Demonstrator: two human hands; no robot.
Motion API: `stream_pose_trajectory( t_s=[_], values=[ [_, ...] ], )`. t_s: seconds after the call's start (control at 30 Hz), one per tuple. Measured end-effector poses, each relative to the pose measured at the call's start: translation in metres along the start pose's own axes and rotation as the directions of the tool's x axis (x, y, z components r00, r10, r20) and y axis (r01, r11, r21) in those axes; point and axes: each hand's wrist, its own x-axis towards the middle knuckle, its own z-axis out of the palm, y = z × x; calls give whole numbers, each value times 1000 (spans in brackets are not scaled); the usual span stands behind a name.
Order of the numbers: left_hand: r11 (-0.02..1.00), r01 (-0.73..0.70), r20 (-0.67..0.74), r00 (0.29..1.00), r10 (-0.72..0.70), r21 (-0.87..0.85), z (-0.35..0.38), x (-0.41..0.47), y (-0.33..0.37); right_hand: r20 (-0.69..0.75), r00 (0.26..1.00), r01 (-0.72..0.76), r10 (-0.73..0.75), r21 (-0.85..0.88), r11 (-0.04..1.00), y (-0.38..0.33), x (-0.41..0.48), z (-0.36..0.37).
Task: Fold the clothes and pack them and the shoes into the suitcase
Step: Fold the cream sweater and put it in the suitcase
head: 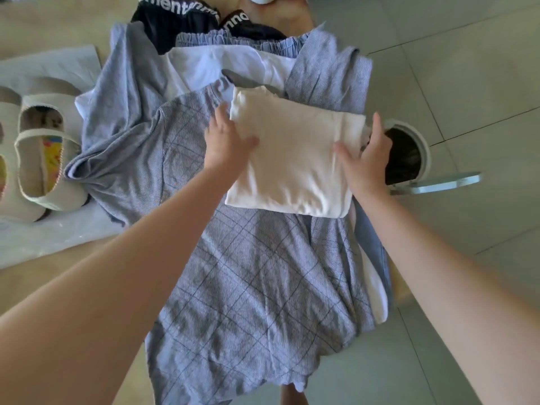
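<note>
**Cream folded garment held at both edges over the clothes pile**

Cream canvas shoes (pixel 43 159) are recorded at the far left, side by side on a white plastic sheet (pixel 52 244), with patterned insoles showing. A loose pile of clothes is spread just beside them on a wooden table (pixel 271 13). A grey-blue knit top (pixel 122 127) is noted at the pile's left. A blue checked garment (pixel 248 273) is draped down the middle towards the camera. A white garment (pixel 210 68) lies farther back, and navy garments with lettered waistbands (pixel 175 21) are seen at the far edge.

The cream folded garment (pixel 295 159) is located right of centre. It rests flat, as a neat rectangle, on top of the checked garment.

Its left edge is gripped by the left hand (pixel 225 144). The thumb is laid on top and the fingers are extended along the edge; how far they are tucked beneath cannot be told.

The right edge is gripped by the right hand (pixel 365 159). Here too the thumb is pressed on the top face. One finger is raised straight beside the edge, and the remaining fingers are hidden.

A round waste bin (pixel 425 153) with a dark liner and its lid open is observed on the tiled floor (pixel 467 83), to the right of the table.
</note>
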Motion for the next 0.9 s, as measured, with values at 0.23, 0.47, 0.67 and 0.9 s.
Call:
stream_pose_trajectory(
  t_s=[0.23,0.47,0.67,0.9],
  values=[
    [987,32,138,990,-10,-160,-14,-18,-22,166,986,-45,21,145,988,25,-36,-17],
    [969,-83,236,962,140,-234,-25,-26,-24,285,956,40,-63,84,996,12,-41,-21],
    [982,-105,388,908,158,-155,-23,-29,-23,499,866,-18,-40,110,994,11,-32,-26],
    [867,176,353,936,0,-466,-24,-33,-18,384,923,-12,-21,83,996,9,-28,-26]
  ],
)
